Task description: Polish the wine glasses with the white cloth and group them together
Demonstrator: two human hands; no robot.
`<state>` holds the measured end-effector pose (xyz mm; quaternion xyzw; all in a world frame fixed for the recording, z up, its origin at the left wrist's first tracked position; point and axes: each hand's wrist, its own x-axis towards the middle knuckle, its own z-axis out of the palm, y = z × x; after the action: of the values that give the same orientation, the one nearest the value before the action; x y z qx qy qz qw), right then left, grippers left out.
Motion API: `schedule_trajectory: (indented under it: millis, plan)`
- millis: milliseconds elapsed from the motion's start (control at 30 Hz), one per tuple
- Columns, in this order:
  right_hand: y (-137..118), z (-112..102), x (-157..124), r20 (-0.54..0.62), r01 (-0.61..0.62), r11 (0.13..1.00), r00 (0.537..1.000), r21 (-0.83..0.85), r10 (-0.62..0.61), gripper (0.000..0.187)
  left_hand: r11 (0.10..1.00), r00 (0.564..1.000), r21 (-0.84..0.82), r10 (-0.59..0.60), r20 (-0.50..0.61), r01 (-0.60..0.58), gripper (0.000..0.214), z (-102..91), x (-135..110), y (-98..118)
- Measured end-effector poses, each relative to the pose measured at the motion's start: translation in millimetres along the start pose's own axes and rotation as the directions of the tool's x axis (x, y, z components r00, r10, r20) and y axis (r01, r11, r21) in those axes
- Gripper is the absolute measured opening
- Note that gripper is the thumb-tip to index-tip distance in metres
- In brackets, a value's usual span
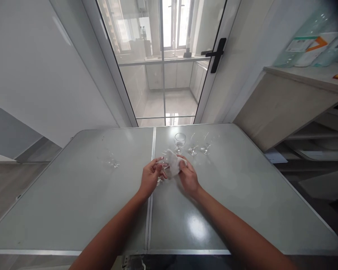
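Note:
My left hand [150,177] is closed round a clear stemmed glass [161,168] held just above the grey table [73,202]. My right hand [188,175] presses a white cloth [173,165] against that glass's bowl, fingers curled on the cloth. Behind my hands three more clear stemmed glasses stand in a row: one [179,142], a second [193,148] and a third [205,146]. Another clear glass [112,160] stands alone to the left.
A glass door with a black handle [216,54] stands behind the table. At the right is a wooden shelf unit [287,101] with boxes [307,47] on top. The table has a centre seam [152,168].

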<state>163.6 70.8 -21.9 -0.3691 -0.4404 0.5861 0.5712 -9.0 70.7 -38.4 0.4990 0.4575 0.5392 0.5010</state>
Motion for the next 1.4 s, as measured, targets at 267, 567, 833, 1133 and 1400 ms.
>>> schedule_trajectory:
  millis: [267,567,833,1133,1400]
  plan:
    - [17,-1,-2,0.465,0.414,0.836,0.856,-0.360,-0.223,0.035,0.963,0.983,-0.236,-0.154,-0.102,0.127,0.058,12.7,1,-15]
    - [-4,-4,3,0.519,0.667,0.357,0.739,-0.654,-0.429,0.032,0.853,0.974,0.482,0.122,0.191,-0.201,0.017,7.2,-9,-11]
    - [-11,-12,12,0.109,0.044,0.953,0.994,-0.299,-0.011,0.034,0.720,0.911,0.559,0.322,0.257,-0.412,0.033,-6.2,-9,-15]
    - [-5,-8,19,0.095,-0.203,0.925,0.979,0.322,0.182,0.028,0.997,0.990,-0.058,0.066,0.124,-0.059,0.054,4.5,-6,-17]
    - [25,11,-3,0.130,-0.013,0.999,0.991,-0.050,0.019,0.055,0.991,0.990,-0.124,-0.073,-0.124,0.058,0.051,24.2,-5,-16]
